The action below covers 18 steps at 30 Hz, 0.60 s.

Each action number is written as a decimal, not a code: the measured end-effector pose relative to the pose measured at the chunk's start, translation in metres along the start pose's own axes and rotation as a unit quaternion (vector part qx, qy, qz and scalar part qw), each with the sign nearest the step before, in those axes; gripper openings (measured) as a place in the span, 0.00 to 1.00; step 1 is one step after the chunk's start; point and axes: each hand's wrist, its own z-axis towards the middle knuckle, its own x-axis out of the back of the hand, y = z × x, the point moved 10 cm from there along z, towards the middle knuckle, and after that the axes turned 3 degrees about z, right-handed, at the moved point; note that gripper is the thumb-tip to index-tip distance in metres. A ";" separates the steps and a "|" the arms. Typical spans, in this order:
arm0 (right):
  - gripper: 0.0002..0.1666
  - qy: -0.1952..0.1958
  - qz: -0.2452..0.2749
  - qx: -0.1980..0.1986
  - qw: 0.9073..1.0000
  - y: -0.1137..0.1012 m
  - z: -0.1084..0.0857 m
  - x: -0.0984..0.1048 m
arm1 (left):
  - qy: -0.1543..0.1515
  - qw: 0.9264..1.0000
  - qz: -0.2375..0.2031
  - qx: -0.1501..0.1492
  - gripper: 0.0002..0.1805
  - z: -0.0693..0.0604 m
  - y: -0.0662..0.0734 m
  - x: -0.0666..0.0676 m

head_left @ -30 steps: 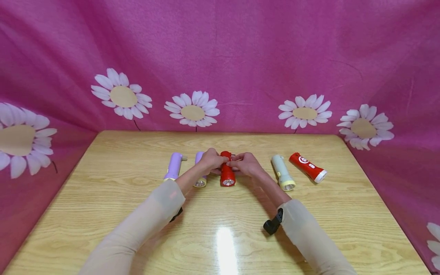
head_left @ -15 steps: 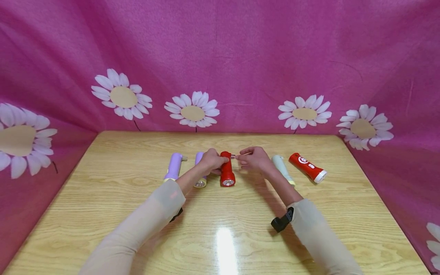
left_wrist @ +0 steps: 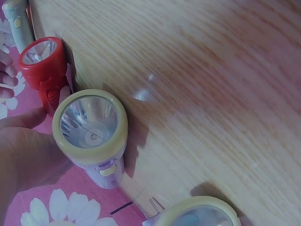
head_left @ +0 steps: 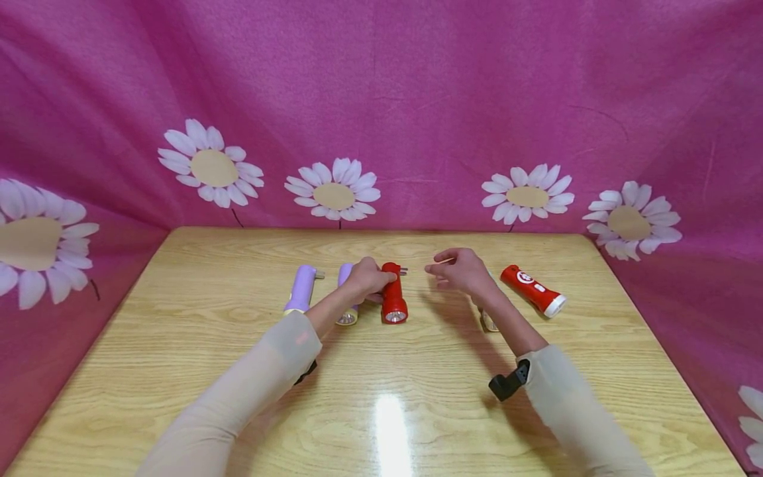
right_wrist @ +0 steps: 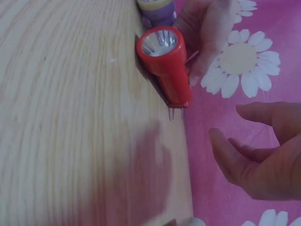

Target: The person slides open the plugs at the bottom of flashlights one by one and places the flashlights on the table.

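A red flashlight (head_left: 393,295) lies in the middle of the table, lens toward the person, two metal plug prongs (head_left: 404,271) sticking out at the right of its far end. My left hand (head_left: 365,279) holds it by the body from the left, thumb on top. In the right wrist view the prongs of the red flashlight (right_wrist: 171,80) show clearly. My right hand (head_left: 461,270) hangs to the right with fingers loosely bent and nothing in them. Beneath that arm a grey-green flashlight (head_left: 489,320) is mostly hidden.
A purple flashlight (head_left: 348,317) with a yellow rim lies beside my left hand, partly covered by it. Further left is another purple flashlight (head_left: 303,289) with its prongs out. A red flashlight with a white head (head_left: 533,290) lies at the right. A pink flowered cloth (head_left: 417,119) hangs behind the table.
My right hand has let go of the red flashlight and moved right, over the grey-green one. The prongs now show uncovered. My left hand has stayed on the red flashlight.
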 end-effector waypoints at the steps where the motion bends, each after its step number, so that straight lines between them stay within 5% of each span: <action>1: 0.29 0.001 -0.007 0.001 1.000 0.000 0.000 0.002 | 0.002 1.000 0.002 0.000 0.12 0.000 0.000 0.000; 18: 0.29 0.016 -0.054 0.009 0.998 0.003 -0.008 0.034 | 0.000 1.000 0.014 0.000 0.11 -0.004 0.004 0.001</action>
